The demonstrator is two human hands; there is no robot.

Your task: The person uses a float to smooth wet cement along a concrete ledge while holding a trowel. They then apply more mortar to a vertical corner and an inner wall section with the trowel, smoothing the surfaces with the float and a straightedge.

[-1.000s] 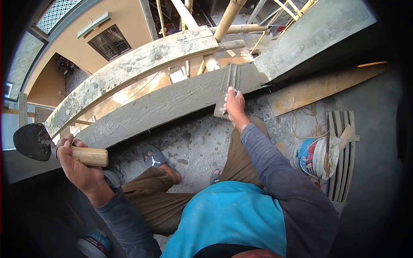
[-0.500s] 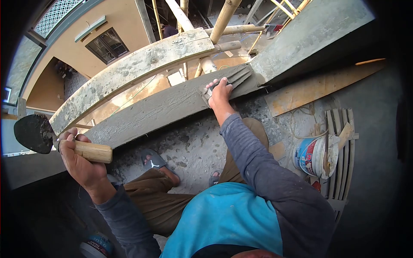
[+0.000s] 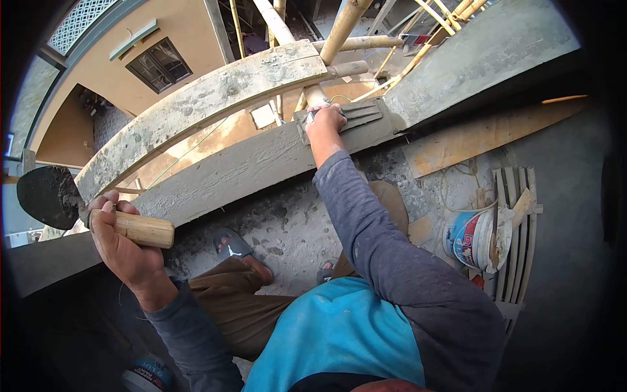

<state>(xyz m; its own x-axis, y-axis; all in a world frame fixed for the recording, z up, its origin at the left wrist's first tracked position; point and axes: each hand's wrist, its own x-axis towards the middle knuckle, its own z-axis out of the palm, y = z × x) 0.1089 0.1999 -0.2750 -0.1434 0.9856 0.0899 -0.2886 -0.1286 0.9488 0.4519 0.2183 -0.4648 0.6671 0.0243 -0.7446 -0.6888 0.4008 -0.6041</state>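
My left hand (image 3: 127,245) is closed around the wooden handle of a trowel (image 3: 47,198), whose rounded dark blade is raised beyond the left end of the ledge and has mortar on it. My right hand (image 3: 326,124) is closed on the grip of a plastering float (image 3: 360,117), a long grey cement-smeared tool lying flat on the ledge. Under the float, the grey mortar-covered ledge (image 3: 228,163) runs diagonally across the view. Its surface looks smooth near the float and rougher towards the left. The fingers partly hide the float's grip.
Beyond the ledge are a splattered plank (image 3: 215,88), bamboo poles (image 3: 343,29) and a drop to a lower level. A paint bucket (image 3: 469,238) stands at right beside wooden slats (image 3: 516,261); another bucket (image 3: 149,374) is at lower left. A board (image 3: 483,140) leans at right.
My right hand has moved slightly left and towards the ledge's far edge with the float. My left hand and the trowel stay nearly in place.
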